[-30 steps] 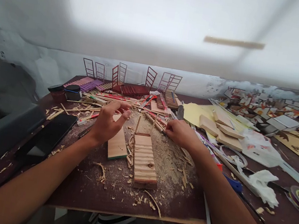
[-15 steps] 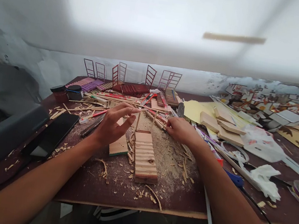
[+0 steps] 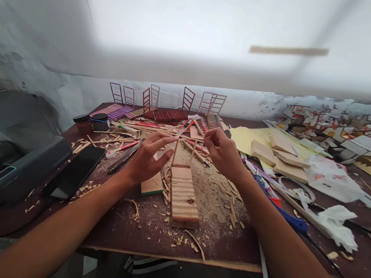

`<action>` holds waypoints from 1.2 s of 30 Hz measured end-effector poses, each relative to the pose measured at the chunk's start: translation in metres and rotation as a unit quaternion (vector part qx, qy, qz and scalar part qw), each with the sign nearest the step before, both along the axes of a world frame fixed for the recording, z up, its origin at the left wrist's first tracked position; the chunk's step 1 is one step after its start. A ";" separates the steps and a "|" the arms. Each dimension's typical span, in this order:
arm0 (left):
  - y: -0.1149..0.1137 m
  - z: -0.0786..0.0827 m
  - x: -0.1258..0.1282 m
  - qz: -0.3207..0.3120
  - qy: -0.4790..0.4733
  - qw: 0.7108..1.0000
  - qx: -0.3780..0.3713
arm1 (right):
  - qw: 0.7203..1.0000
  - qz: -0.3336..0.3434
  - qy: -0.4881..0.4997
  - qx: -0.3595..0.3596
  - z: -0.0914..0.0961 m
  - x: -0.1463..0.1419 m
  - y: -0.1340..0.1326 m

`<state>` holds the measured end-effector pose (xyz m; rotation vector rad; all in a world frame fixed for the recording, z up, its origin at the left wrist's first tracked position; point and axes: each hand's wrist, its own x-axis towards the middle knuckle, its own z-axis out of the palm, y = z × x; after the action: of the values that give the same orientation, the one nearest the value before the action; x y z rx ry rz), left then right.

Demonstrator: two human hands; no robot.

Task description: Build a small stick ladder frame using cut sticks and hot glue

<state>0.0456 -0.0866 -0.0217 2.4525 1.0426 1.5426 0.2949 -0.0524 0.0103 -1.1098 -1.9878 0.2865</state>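
A small ridged wooden block (image 3: 185, 191) lies on the table in front of me, its grooves running crosswise. Two thin upright posts, a left post (image 3: 175, 152) and a right post (image 3: 192, 153), rise from its far end. My left hand (image 3: 152, 157) is beside the left post, its index fingertip at the post's top and the thumb spread away. To the right, my right hand (image 3: 222, 151) has its fingers closed in a pinch. A slim light wooden stick (image 3: 198, 128) sticks out of them, slanting up to the left.
A flat wood piece (image 3: 152, 184) with a green edge lies left of the block among shavings. Farther left are a black phone (image 3: 75, 172) and dark jars (image 3: 100, 122). Wood blocks (image 3: 290, 159) and a blue-handled tool (image 3: 289, 219) lie right; small ladder-like frames (image 3: 188, 99) stand behind.
My right hand has risen from the pile of sticks and now shows a light stick in its fingers. The left hand stays by the left post. The view has shifted slightly.
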 end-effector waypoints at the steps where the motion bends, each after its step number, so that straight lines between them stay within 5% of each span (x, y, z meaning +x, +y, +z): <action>1: 0.000 0.000 0.001 -0.002 0.000 1.000 0.001 | 1.000 0.009 0.013 0.010 -0.001 -0.001 0.000; 25: 0.000 -0.002 0.002 -0.015 -0.005 1.000 0.008 | 0.993 0.035 0.064 0.096 -0.005 -0.001 0.002; 36: 0.011 -0.015 0.009 -0.046 0.021 0.988 -0.143 | 0.990 0.055 0.048 0.122 -0.002 -0.009 -0.002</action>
<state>0.0547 -0.0754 -0.0368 2.3087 1.0569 1.2224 0.2861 -0.0548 0.0078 -0.8190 -1.9405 0.1451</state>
